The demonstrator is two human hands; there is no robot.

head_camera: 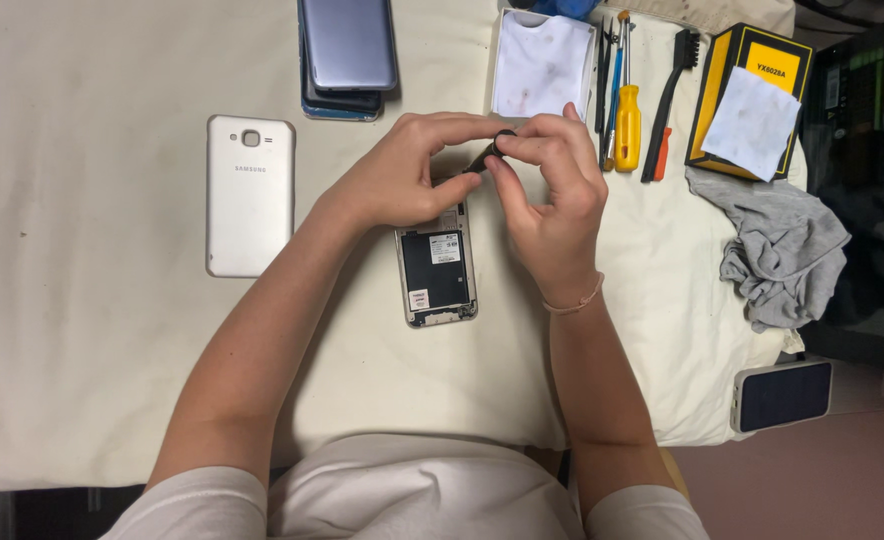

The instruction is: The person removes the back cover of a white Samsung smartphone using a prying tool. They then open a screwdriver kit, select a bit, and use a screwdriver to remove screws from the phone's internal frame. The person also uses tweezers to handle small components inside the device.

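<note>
Above opened phone [437, 268], left hand [402, 175] and right hand [552, 190] pinch small black part [490, 152] in shared grip

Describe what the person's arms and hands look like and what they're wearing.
Both arms are bare from just above the elbow, under short white sleeves. The right hand has a thin pale band round its wrist. The left hand wears nothing; no gloves, rings or watch show.
</note>
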